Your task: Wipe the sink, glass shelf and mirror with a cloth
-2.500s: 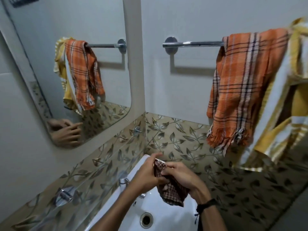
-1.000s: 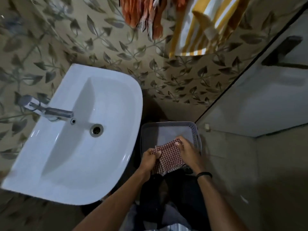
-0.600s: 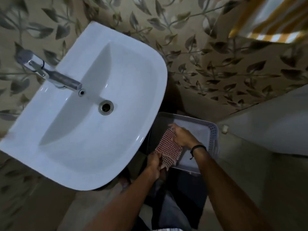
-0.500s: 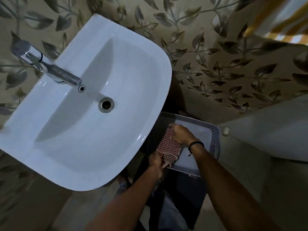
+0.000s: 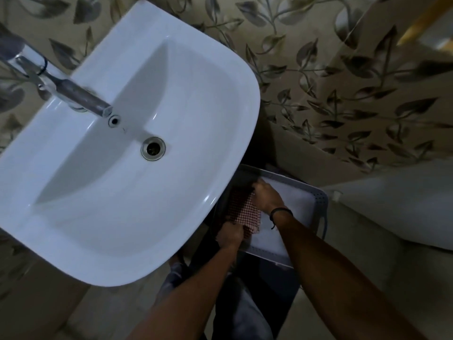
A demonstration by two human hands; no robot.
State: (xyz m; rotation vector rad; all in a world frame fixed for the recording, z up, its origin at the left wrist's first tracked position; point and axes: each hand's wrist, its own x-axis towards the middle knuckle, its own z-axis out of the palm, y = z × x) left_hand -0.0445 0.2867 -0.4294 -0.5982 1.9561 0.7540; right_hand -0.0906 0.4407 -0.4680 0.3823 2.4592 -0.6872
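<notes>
Right hand [image 5: 267, 196] holds the far edge of the checked cloth [image 5: 242, 210], left hand [image 5: 230, 233] grips its near end, over the grey basket [image 5: 320, 204] at four o'clock from the white sink [image 5: 117, 182].

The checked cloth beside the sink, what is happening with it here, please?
A person is standing at the white sink and holding the checked cloth with both hands, low beside the basin. The left hand grips its near end and the right hand holds its far end, over a grey basket that stands below the sink's edge. Nothing touches the sink, and no water shows at the tap.
</notes>
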